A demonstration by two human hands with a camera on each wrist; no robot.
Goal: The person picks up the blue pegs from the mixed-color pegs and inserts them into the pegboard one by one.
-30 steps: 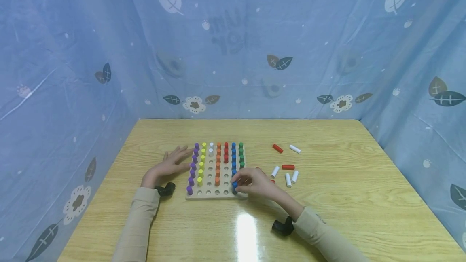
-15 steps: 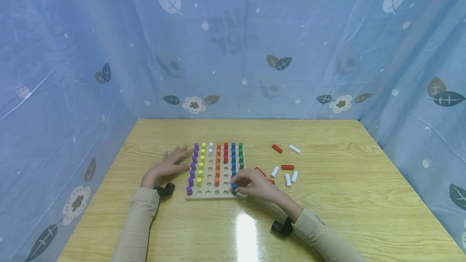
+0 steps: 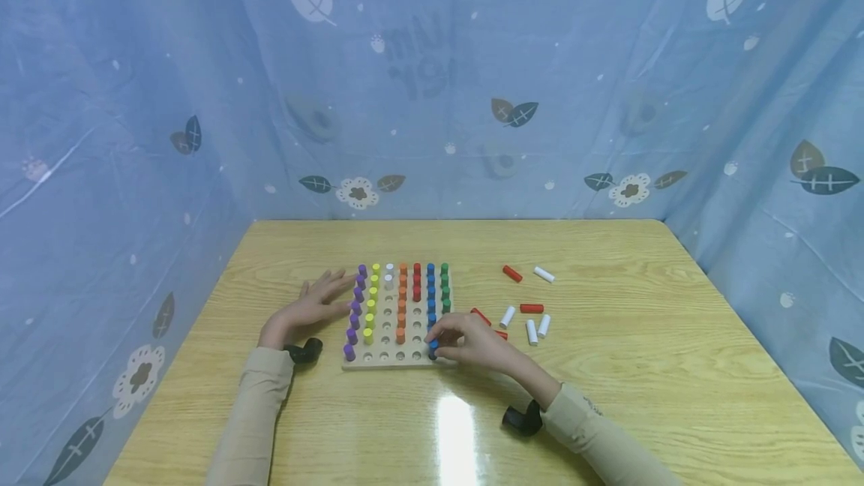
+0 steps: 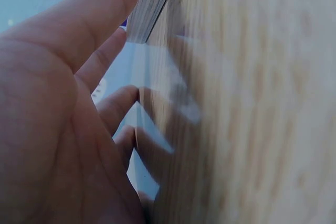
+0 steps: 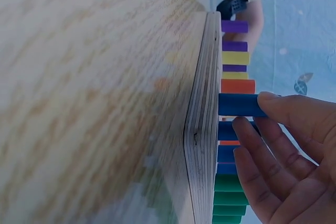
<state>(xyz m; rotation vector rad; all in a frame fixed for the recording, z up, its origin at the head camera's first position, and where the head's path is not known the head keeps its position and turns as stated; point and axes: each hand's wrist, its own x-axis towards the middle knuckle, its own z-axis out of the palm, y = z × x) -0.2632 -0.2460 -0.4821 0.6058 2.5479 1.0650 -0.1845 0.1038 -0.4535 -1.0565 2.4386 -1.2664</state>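
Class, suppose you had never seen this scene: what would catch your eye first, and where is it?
First, the wooden pegboard mid-table, with upright rows of coloured pegs. At its near right corner the right hand pinches a blue peg standing in the board, while the left hand lies flat against the left edge. Loose red and white pegs lie to the right.

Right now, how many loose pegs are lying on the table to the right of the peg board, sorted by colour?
Red pegs: 4, two of them just behind the right hand
White pegs: 4
Total: 8
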